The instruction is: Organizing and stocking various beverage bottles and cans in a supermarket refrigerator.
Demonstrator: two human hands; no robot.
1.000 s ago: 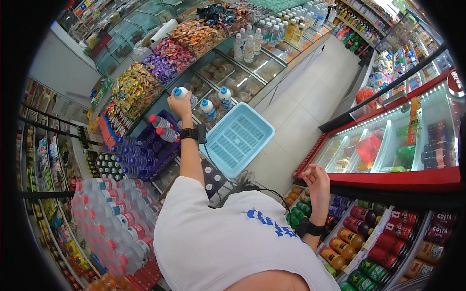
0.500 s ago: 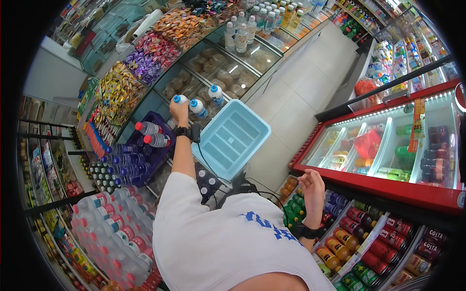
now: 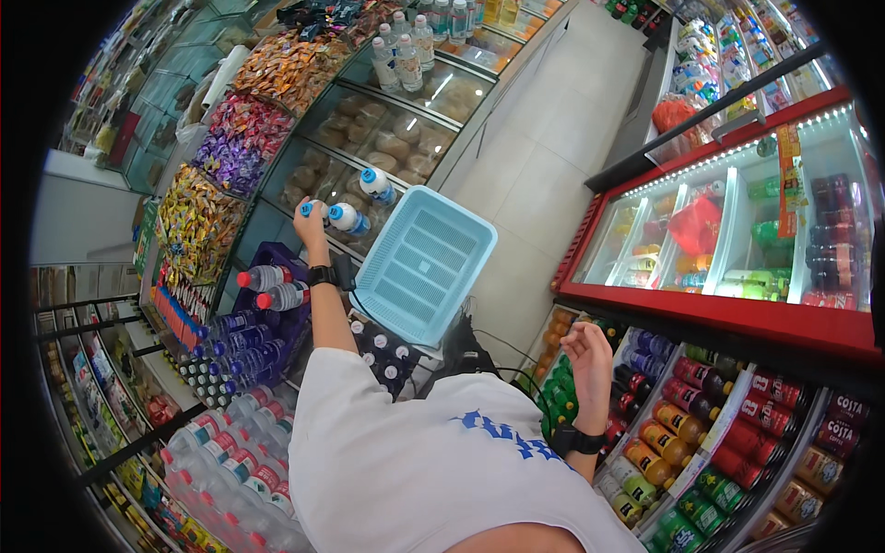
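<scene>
At the end of my outstretched arm, my left hand (image 3: 312, 230) is closed around the top of a blue-capped bottle (image 3: 313, 209); the fingers hide much of it. Right beside it stands a second white bottle with a blue cap (image 3: 348, 219), and a third such bottle (image 3: 377, 185) is a little farther off. All are on the glass-topped counter. A light blue plastic basket (image 3: 424, 267), with nothing in it, lies just right of my left wrist. My right hand (image 3: 587, 355) is raised near my body, its fingers loosely bent and holding nothing.
A purple crate (image 3: 297, 318) holds bottles left of my forearm. Wrapped packs of water bottles (image 3: 235, 461) stand at lower left. Heaped candies (image 3: 198, 221) line the counter. A red-framed fridge (image 3: 701, 304) and drink racks (image 3: 682, 424) fill the right side, beside a tiled aisle (image 3: 525, 138).
The view has shifted, so the counter and basket appear farther left. My left hand keeps its hold on the bottle. My right hand stays raised with its fingers bent.
</scene>
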